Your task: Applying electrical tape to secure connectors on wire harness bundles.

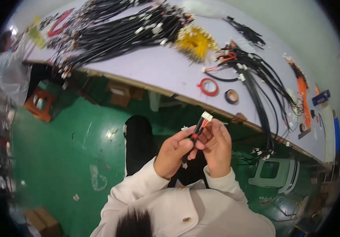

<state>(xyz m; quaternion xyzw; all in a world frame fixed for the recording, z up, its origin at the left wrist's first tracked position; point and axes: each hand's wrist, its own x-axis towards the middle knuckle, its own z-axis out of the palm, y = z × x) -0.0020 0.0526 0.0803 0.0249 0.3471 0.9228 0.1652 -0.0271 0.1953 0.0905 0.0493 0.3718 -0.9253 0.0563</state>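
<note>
Cable harness (pixel 195 136) sits pinched in the left hand (pixel 172 155), the right hand (pixel 218 151) closed on it too.

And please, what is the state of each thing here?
Cable: held, slanting
Left hand: closed on cable
Right hand: curled beside it, grip unclear
Red tape roll: lying flat
Black tape roll: lying flat
Black cables: heaped on table
Yellow wires: bunched together

The held connector (pixel 206 116) looks plastic, the jacket (pixel 164 211) matt cloth

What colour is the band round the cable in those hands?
The band is red; the head view shows it.
</note>
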